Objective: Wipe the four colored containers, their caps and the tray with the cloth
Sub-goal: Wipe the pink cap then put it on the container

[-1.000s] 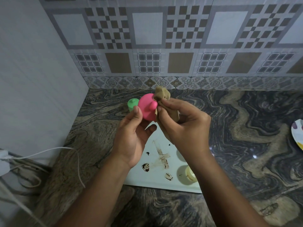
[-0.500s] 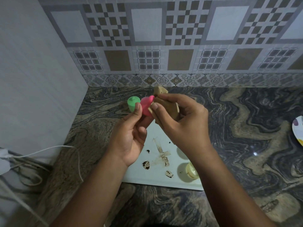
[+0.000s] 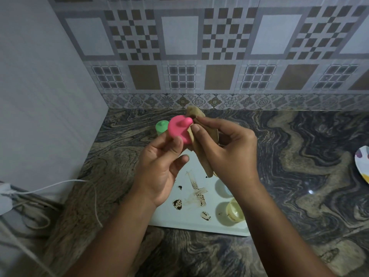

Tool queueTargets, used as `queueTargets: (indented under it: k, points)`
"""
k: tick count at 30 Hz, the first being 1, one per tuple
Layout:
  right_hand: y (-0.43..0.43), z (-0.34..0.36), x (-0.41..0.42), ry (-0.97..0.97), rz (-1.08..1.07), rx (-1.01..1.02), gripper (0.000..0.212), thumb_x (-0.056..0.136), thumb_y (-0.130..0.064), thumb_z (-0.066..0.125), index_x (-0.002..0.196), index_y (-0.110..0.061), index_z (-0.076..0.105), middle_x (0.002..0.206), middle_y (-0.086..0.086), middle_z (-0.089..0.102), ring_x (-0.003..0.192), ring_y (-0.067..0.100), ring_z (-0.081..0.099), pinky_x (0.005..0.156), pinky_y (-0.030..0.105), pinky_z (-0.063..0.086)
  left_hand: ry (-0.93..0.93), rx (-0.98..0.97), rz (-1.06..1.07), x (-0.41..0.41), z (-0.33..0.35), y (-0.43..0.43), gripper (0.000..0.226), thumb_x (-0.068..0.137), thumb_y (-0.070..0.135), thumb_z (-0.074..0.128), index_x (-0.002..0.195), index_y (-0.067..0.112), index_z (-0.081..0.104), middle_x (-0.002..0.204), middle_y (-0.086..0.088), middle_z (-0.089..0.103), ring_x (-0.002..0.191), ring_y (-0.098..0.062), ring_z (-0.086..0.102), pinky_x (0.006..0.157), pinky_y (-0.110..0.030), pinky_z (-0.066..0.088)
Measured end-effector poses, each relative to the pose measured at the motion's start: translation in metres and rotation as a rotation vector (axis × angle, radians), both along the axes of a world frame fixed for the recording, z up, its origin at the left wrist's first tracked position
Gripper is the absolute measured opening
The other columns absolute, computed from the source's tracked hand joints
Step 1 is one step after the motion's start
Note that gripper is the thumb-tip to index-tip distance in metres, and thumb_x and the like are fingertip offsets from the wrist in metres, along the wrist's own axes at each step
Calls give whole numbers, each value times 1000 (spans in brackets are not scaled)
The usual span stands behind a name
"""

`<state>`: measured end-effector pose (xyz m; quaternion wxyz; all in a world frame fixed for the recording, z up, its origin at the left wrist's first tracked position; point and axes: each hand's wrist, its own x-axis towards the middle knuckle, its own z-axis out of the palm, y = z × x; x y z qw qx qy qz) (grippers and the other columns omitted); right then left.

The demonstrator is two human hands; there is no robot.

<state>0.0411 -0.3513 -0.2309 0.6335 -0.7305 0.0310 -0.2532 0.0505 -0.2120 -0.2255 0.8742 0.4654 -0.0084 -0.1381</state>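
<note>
Pink cap and green container, far left: smooth, matt-looking plastic; the yellowish container, near right, is translucent plastic with a gloss. Cloth, centre: tan, soft fabric, matt and creased; the white tray below it is smooth with a faint sheen, smeared with dry brown marks. Countertop: polished veined stone that reflects a point of light at the right; far wall: smooth patterned tile; plate, right edge: smooth and glossy.
</note>
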Motion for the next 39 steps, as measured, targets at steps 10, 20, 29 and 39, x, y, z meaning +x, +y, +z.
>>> queueTargets:
  k: [10, 20, 29, 39]
  points:
    - [2, -11, 0, -91, 21, -61, 22, 91, -20, 80, 112, -13, 80, 73, -8, 76, 63, 9, 72, 64, 33, 59, 59, -24, 16, 5, 2, -2, 42, 93, 35, 48, 119, 6, 65, 90, 0, 73, 72, -6, 64, 52, -17, 44]
    - [-1, -14, 4, -102, 53, -50, 22, 93, -18, 78, 114, -12, 79, 73, -15, 72, 61, -4, 66, 64, 23, 52, 70, 70, 46, 8, 1, 1, 46, 84, 39, 56, 115, 6, 67, 101, -1, 75, 80, -7, 68, 40, -14, 30]
    - [-2, -15, 4, -125, 35, -69, 20, 94, -21, 77, 112, -14, 80, 84, -19, 71, 65, -1, 67, 65, 28, 53, 36, 25, -17, 6, -1, 3, 26, 87, 26, 57, 98, 12, 76, 80, 3, 69, 66, -4, 55, 44, -14, 34]
    - [0, -15, 0, -131, -1, -23, 18, 91, -13, 78, 109, -15, 81, 88, 0, 80, 76, 10, 75, 69, 32, 59, -19, 25, -31, 7, -1, 4, 28, 91, 24, 53, 106, 12, 74, 101, -2, 74, 86, -7, 67, 64, -21, 53]
